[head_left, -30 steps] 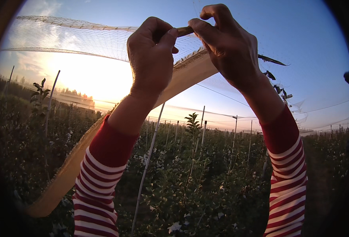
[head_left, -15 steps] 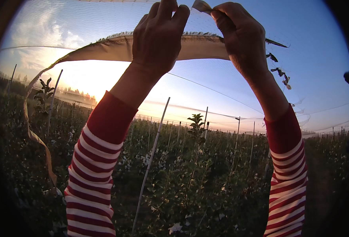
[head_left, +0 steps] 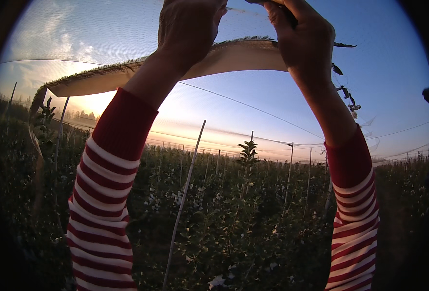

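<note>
Both my arms, in red-and-white striped sleeves, reach up to the top edge of the view. My left hand (head_left: 187, 31) is closed with its fingers curled; its fingertips are partly cut off, and what they grip is not visible. At the upper right, my right hand (head_left: 306, 41) pinches a small end of cloth at the very top edge, mostly out of view. A long beige cloth strip (head_left: 243, 56) with a frayed upper edge arches behind both wrists. Its far left part bends down and hangs as a narrow tail over the plants.
A fine net (head_left: 112, 34) spreads overhead against the sky. Dark shrivelled scraps (head_left: 344, 91) dangle right of my right wrist. A thin wire (head_left: 243, 102) slants across behind. A leaning pale pole (head_left: 185, 186) stands among leafy plants (head_left: 246, 203), with several more poles beyond.
My left hand has moved up and slightly left, partly out of view. My right hand has risen slightly. The strip's left part has lifted and spread wider, its tail shifting left.
</note>
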Available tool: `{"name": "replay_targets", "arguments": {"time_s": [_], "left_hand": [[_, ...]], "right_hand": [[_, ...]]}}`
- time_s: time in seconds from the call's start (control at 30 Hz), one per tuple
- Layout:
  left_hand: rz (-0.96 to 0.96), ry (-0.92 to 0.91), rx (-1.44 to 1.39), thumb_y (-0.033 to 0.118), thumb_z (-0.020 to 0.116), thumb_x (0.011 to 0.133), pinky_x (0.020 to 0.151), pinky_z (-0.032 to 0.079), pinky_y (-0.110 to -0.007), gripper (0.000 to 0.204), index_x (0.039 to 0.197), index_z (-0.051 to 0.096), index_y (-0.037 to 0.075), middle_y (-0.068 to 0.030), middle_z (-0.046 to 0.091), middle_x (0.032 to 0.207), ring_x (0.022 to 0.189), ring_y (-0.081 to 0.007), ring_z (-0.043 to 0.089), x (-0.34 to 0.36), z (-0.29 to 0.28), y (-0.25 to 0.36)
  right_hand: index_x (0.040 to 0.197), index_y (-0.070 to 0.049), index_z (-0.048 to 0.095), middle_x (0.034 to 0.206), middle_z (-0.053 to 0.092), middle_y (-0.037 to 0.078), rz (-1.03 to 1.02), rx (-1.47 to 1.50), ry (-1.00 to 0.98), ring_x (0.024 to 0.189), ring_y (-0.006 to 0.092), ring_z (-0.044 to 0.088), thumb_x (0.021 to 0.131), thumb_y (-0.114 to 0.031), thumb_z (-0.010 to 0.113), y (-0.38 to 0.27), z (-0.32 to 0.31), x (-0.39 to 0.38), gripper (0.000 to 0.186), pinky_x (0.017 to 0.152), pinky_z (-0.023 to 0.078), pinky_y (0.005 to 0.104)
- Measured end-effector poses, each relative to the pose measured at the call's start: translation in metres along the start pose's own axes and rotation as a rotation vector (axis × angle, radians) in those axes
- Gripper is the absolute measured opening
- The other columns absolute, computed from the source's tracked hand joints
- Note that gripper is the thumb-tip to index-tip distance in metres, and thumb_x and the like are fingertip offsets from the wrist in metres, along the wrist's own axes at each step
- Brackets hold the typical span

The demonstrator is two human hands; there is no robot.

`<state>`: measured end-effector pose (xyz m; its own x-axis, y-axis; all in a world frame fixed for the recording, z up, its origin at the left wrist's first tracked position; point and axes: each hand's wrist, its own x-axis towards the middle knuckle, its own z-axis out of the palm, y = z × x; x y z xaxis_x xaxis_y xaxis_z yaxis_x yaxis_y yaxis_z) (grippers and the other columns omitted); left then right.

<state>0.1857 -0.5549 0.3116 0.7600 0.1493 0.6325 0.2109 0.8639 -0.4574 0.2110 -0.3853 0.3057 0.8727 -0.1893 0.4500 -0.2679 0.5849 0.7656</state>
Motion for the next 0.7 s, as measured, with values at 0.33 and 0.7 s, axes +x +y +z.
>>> {"name": "replay_targets", "arguments": {"time_s": [0.33, 0.7], "left_hand": [[-0.273, -0.164, -0.560, 0.001, 0.067, 0.085, 0.061, 0.047, -0.023, 0.004, 0.083, 0.068, 0.004, -0.0022, 0.062, 0.085, 0.069, -0.0094, 0.055, -0.016, -0.032, 0.012], [-0.221, -0.292, -0.564, -0.003, 0.066, 0.082, 0.063, 0.048, -0.025, 0.004, 0.079, 0.064, 0.000, -0.0054, 0.059, 0.081, 0.066, -0.0116, 0.056, -0.007, -0.049, 0.021]], "right_hand": [[0.083, -0.002, 0.065, 0.076, 0.063, 0.009, 0.057, -0.024, -0.194, 0.062, 0.0186, 0.061, 0.084, 0.001, 0.065, 0.000, 0.008, -0.014, 0.003, 0.050, 0.046, 0.0300], [0.098, -0.006, 0.067, 0.088, 0.063, 0.003, 0.193, 0.226, -0.467, 0.064, 0.0115, 0.057, 0.091, -0.008, 0.063, 0.007, -0.006, -0.019, 0.009, 0.054, 0.046, 0.0253]]}}
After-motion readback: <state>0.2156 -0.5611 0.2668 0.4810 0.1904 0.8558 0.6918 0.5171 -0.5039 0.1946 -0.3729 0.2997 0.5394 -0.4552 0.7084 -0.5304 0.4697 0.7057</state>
